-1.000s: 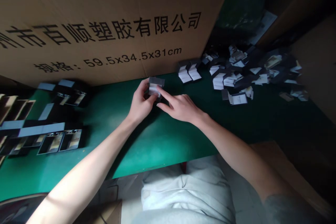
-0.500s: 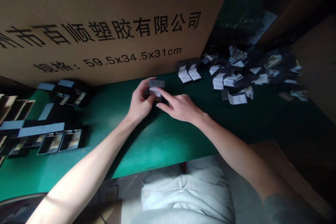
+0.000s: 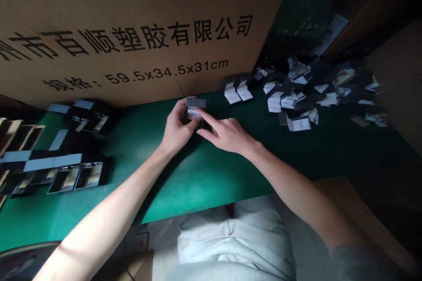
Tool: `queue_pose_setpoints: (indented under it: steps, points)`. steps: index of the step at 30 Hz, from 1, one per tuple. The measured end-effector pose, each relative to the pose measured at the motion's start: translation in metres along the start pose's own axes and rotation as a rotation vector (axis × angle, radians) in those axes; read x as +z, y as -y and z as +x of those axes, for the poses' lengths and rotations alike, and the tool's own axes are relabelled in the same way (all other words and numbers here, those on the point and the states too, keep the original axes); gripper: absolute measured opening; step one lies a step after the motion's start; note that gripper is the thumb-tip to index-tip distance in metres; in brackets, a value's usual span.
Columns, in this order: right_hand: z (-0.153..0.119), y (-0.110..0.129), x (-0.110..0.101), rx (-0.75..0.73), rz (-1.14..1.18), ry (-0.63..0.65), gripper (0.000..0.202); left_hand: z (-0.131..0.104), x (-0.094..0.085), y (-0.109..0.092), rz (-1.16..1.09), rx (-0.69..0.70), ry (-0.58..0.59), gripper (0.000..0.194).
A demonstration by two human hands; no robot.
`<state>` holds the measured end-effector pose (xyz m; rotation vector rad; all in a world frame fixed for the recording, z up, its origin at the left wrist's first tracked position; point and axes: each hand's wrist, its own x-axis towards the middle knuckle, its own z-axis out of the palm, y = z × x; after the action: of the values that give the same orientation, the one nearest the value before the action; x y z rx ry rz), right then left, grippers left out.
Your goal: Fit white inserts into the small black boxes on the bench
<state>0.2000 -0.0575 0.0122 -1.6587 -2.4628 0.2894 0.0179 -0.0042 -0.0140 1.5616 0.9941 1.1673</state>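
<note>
A small dark flip-top box [image 3: 196,103] with a white inner lining is in my left hand [image 3: 178,129], above the green table. The fingers of that hand wrap behind the box and its thumb lies across the front. My right hand [image 3: 231,134] is at the box's right side, its index finger stretched out and touching the white lining. Its thumb is apart from that finger, near the box's lower corner, and the other fingers are curled. My left thumb and right finger hide most of the box's lower part.
A large printed cardboard carton [image 3: 148,66] stands along the back of the green table [image 3: 184,184]. Several open black boxes [image 3: 89,175] stand at the left. Two open boxes [image 3: 238,89] and a pile of dark boxes with white linings [image 3: 306,88] lie at the right.
Both hands stay almost in place. My left thumb has shifted slightly on the box, and the box's lower part shows less than before.
</note>
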Motion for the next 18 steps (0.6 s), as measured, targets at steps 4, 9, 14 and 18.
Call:
queue_pose_setpoints:
  steps: [4, 9, 14, 18]
  points:
    - [-0.0008, -0.0014, 0.0022, -0.025, 0.010, -0.030, 0.067, 0.0003, -0.0013, 0.0000, 0.019, 0.007, 0.005, 0.055]
    - [-0.0008, -0.0008, 0.0021, -0.032, 0.002, -0.026, 0.065, 0.0009, -0.0031, 0.0017, 0.029, 0.021, 0.013, 0.055]
    - [-0.0004, 0.0001, 0.0009, -0.019, -0.006, -0.016, 0.068, 0.0006, -0.0041, 0.0017, 0.024, -0.004, 0.022, 0.058]
    - [-0.0003, 0.0008, 0.0004, -0.015, -0.022, -0.008, 0.071, 0.0003, -0.0046, -0.0005, -0.028, -0.019, 0.049, 0.064]
